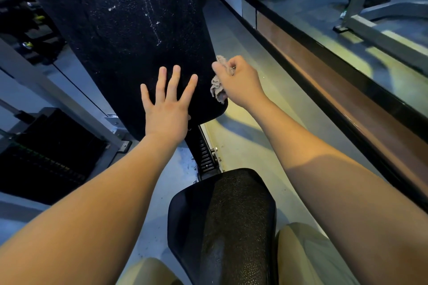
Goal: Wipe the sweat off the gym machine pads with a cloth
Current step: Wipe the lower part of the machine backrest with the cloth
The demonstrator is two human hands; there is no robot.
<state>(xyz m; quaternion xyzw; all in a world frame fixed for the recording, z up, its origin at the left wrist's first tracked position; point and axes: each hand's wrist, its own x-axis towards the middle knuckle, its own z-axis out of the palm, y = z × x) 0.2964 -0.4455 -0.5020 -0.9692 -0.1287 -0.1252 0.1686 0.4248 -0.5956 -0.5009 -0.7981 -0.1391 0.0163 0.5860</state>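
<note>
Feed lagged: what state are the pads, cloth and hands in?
Large black textured back pad: white specks across its upper part.
Black textured seat pad: untouched by hands.
Crumpled grey cloth: bunched at back pad's right edge.
Left hand: flat, fingers spread, on back pad.
Right hand: grips the cloth.

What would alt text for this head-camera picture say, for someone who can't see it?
A person's right hand grips a crumpled grey cloth against the lower right edge of a black back pad flecked with droplets, while the left hand presses flat on it, fingers spread. The seat pad sits below.
</note>
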